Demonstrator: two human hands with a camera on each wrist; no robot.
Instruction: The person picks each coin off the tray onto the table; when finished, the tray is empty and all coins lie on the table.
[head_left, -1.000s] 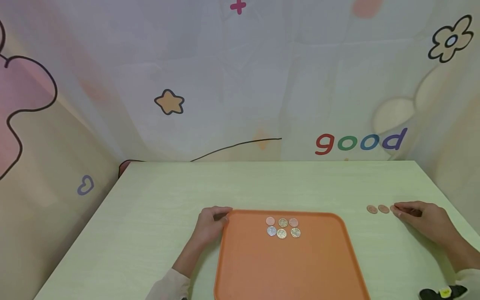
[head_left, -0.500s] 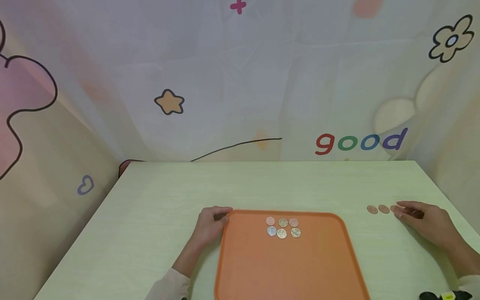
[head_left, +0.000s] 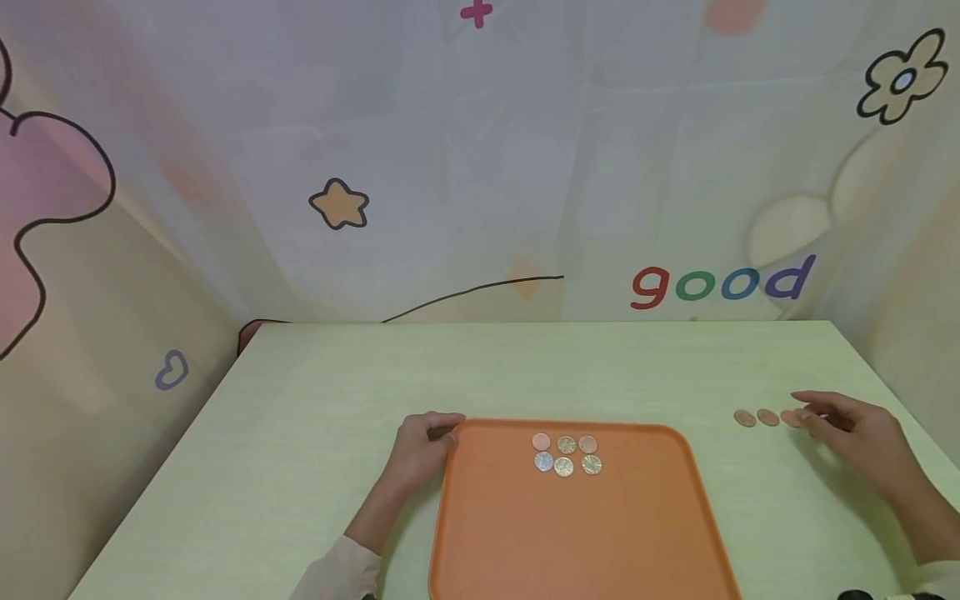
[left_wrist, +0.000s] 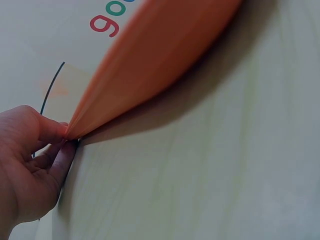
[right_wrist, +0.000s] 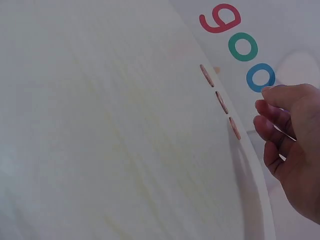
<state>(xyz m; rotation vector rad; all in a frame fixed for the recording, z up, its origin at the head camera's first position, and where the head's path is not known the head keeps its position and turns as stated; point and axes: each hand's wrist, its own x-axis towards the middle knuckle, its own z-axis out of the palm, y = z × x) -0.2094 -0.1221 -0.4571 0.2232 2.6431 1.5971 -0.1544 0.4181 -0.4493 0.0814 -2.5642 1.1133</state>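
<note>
An orange tray [head_left: 570, 533] lies on the table, its far left corner held by my left hand [head_left: 420, 450]. In the left wrist view, the left hand [left_wrist: 30, 160] has thumb and fingers at that corner. On the tray's far part sit two rows of coins [head_left: 563, 467], some silvery or gold, some coppery. To the right, three copper coins lie in a row: a left coin [head_left: 744, 418], a middle coin [head_left: 767, 417] and a right coin [head_left: 791, 418], partly covered. My right hand [head_left: 862, 433] hovers by the right coin, fingers loosely bent and holding nothing; the right wrist view shows the right hand [right_wrist: 295, 135] apart from the coins.
The pale green table [head_left: 337, 375] extends around the tray. Behind it hangs a printed cloth backdrop [head_left: 465, 167] with the word "good" [head_left: 720, 283]. A dark object [head_left: 855, 595] shows at the bottom right edge, beside the right sleeve.
My right hand has let go of the right copper coin and moved slightly up and right, its fingers spreading apart. The left hand, tray and coins have stayed put.
</note>
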